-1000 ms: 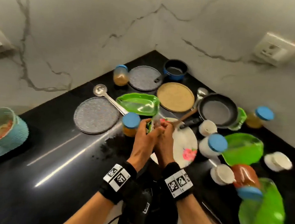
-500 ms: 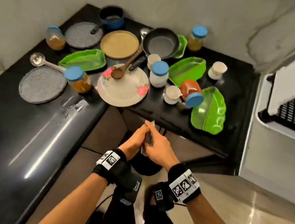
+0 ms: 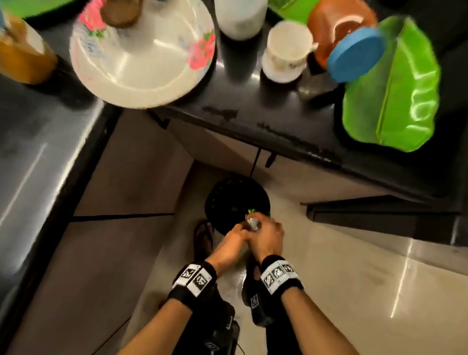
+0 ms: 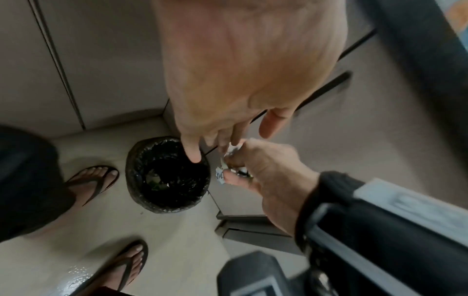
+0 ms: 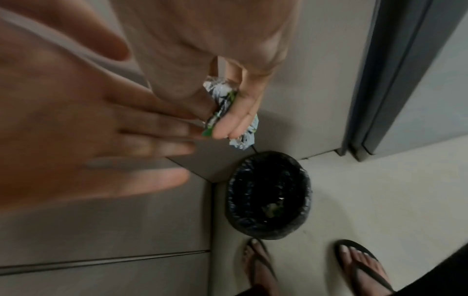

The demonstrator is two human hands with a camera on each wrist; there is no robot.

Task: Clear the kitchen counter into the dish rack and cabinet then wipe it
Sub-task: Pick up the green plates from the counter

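Where both hands meet above the black-lined bin (image 3: pixel 226 198), the right hand (image 3: pixel 268 238) pinches a crumpled silver-and-green foil wrapper (image 5: pixel 222 102); the left hand (image 3: pixel 229 246), fingers straight, touches it.

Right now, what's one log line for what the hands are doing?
right hand: pinches crumpled wrapper | left hand: straight fingers at wrapper | bin: black-lined, on floor beyond hands | wrapper: not yet dropped

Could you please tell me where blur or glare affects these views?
Head view: motion blur smears the white floral plate; glare streaks the glossy black counter. Left wrist view: the left hand looks washed out; the black-lined round bin is sharper. Right wrist view: that hand is blurred.
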